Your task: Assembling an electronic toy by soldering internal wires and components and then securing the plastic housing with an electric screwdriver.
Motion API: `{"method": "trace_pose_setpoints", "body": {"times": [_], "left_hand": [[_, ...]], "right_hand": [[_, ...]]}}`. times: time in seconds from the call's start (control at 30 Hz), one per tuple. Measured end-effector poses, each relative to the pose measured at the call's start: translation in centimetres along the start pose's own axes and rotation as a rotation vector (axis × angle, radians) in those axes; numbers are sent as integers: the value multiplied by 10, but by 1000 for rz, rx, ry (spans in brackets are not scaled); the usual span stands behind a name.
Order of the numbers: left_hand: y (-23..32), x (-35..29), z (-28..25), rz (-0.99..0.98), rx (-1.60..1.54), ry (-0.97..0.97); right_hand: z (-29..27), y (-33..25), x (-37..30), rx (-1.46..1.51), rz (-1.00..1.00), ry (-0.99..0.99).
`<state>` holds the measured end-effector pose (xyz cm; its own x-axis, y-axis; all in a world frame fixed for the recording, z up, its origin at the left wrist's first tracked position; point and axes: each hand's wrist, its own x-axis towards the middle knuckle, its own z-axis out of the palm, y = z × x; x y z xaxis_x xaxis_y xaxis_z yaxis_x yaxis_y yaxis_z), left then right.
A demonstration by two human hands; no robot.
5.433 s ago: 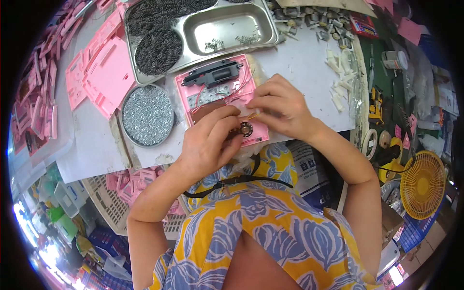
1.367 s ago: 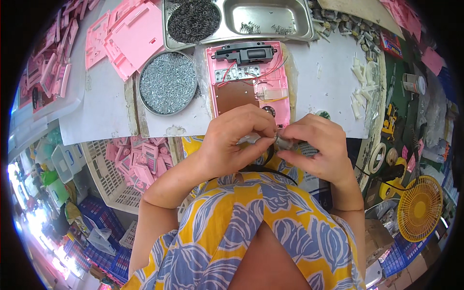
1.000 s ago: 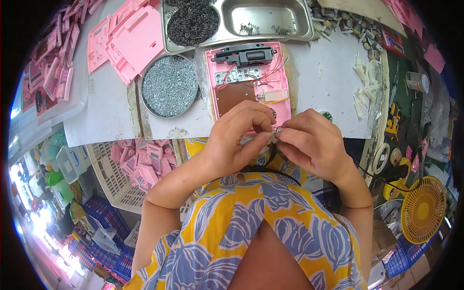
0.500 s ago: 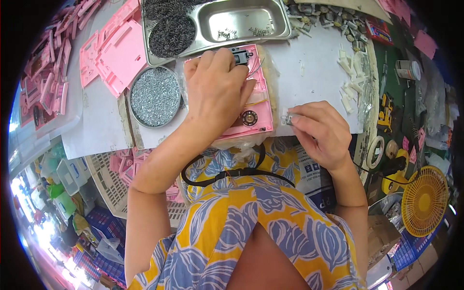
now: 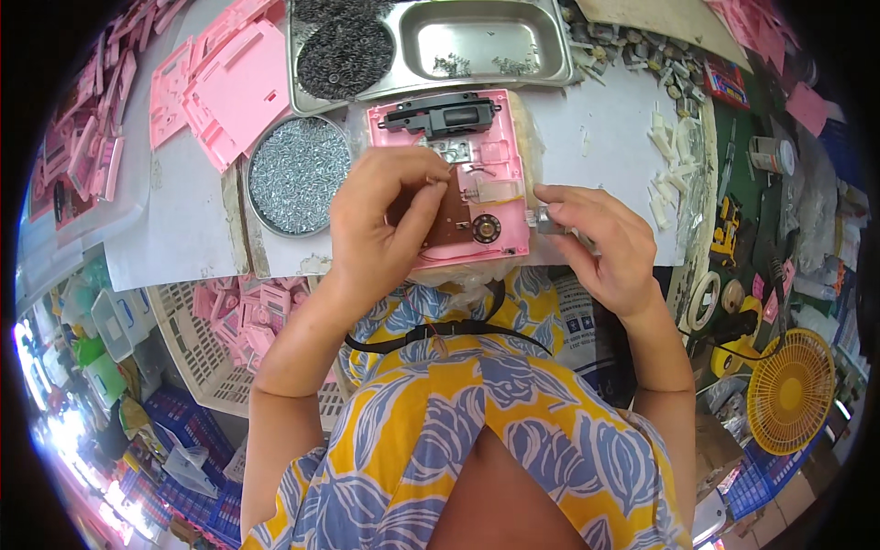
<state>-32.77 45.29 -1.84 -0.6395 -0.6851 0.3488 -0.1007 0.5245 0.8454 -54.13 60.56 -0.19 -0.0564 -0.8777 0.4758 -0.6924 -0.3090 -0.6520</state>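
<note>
The shallow rectangular plastic casing (image 5: 498, 152) is candy pink, its long plastic module (image 5: 445, 116) black, its flat board (image 5: 449, 213) brown; a small metal part (image 5: 548, 220) gleams silver-grey. Over there I see near-black metal coil springs (image 5: 344, 60). The loose fabric garment (image 5: 550, 431) is yellow, patterned with white-edged blue-grey leaves; the round plastic fan (image 5: 790, 392) is yellow too.

Left grip (image 5: 378, 213) pinched; right grip (image 5: 605, 240) curled, pinching

I've got a white-topped table (image 5: 614, 156) on my feed: steel tray (image 5: 467, 41) at the far side, round dish (image 5: 300, 235) of tiny silvery bits (image 5: 298, 174), pink panels (image 5: 238, 96) piled left, white plastic pieces (image 5: 662, 142) right, plastic-wrapped pad (image 5: 526, 137) mid-table.
</note>
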Motion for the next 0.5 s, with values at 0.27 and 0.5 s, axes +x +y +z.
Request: {"method": "trace_pose_setpoints", "body": {"times": [0.27,0.5], "left_hand": [[-5,-12,-4,149,80,94],[-16,1,-6,2,-80,157]], "right_hand": [[14,25,32,-95,187,-139],[27,37,47,-221,211,-216]]}}
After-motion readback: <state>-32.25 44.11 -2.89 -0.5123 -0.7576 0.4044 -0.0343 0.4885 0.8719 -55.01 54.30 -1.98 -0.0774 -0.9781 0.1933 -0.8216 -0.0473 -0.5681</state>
